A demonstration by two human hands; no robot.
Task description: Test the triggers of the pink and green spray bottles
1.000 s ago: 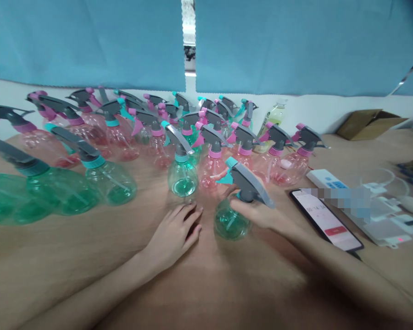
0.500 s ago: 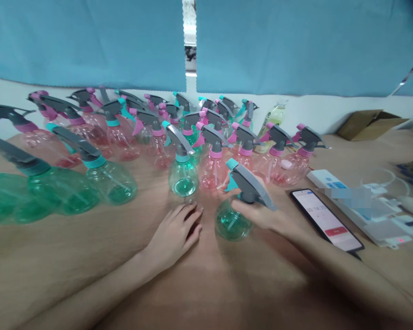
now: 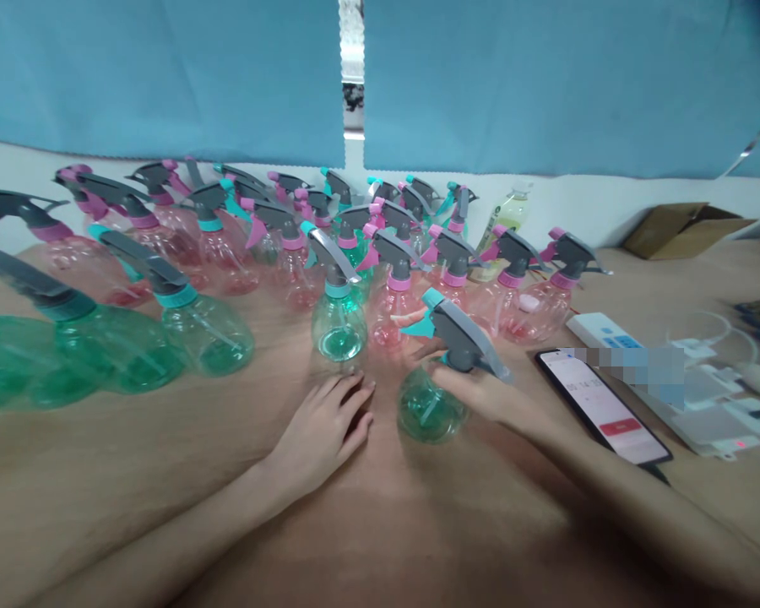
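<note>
My right hand (image 3: 481, 390) is wrapped around the neck of a green spray bottle (image 3: 431, 412), whose grey head and teal trigger point left. One finger stretches out past the trigger. The bottle is upright on the table, and some of my fingers are hidden behind it. My left hand (image 3: 329, 426) lies palm down on the wooden table with its fingers loosely apart, holding nothing. Just beyond its fingertips stands another green spray bottle (image 3: 339, 325), with a pink spray bottle (image 3: 389, 321) to the right of that one.
Several pink and green spray bottles crowd the back and left, including a green one (image 3: 208, 342) nearby. On the right lie a phone (image 3: 601, 405) showing a timer and a white power strip (image 3: 671, 388) with plugs. A cardboard box (image 3: 677, 230) sits behind, near a yellowish bottle (image 3: 510, 211).
The fingers of my right hand have shifted at the trigger, and one now reaches further out to the left. My left hand has stayed where it was.
</note>
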